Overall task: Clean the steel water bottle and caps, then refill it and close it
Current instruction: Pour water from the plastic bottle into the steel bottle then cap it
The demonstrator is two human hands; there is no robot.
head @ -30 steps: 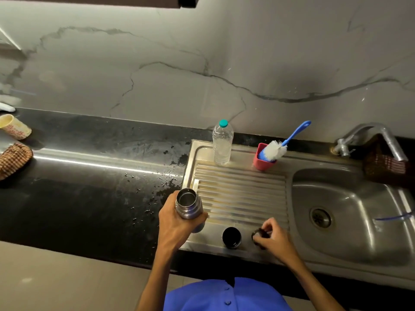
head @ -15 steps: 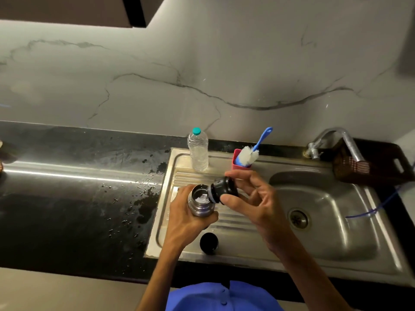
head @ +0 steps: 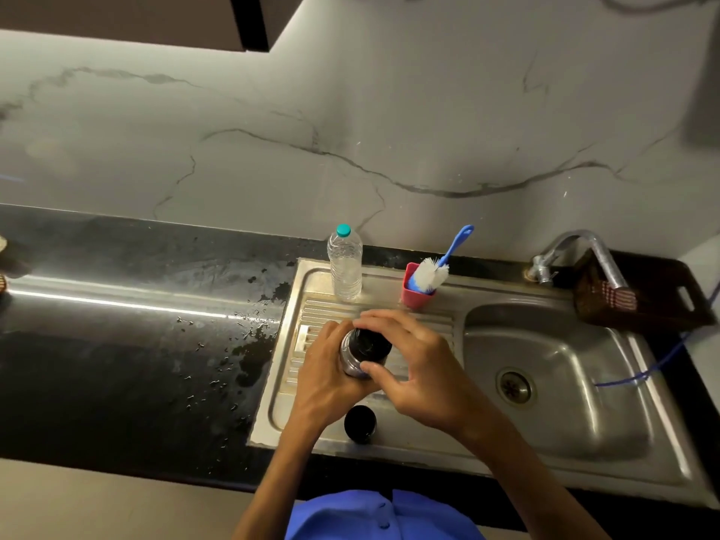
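Observation:
My left hand (head: 325, 378) wraps the steel water bottle (head: 349, 364) and holds it upright over the ribbed drainboard. A black inner cap (head: 368, 344) sits on the bottle's mouth, with the fingers and thumb of my right hand (head: 417, 368) closed around it from above. A second black cap (head: 360, 424) stands alone on the drainboard near the front edge, just below my hands. Most of the bottle's body is hidden behind my fingers.
A clear plastic bottle (head: 345, 267) with a teal lid and a pink cup (head: 416, 290) holding a blue-handled brush (head: 438, 267) stand at the drainboard's back. The sink basin (head: 584, 383) and tap (head: 576, 253) lie to the right. The black counter (head: 136, 344) is wet near the sink.
My right hand picked the inner cap up from the drainboard, brought it to the bottle and now has it set on the mouth. The view shifted right.

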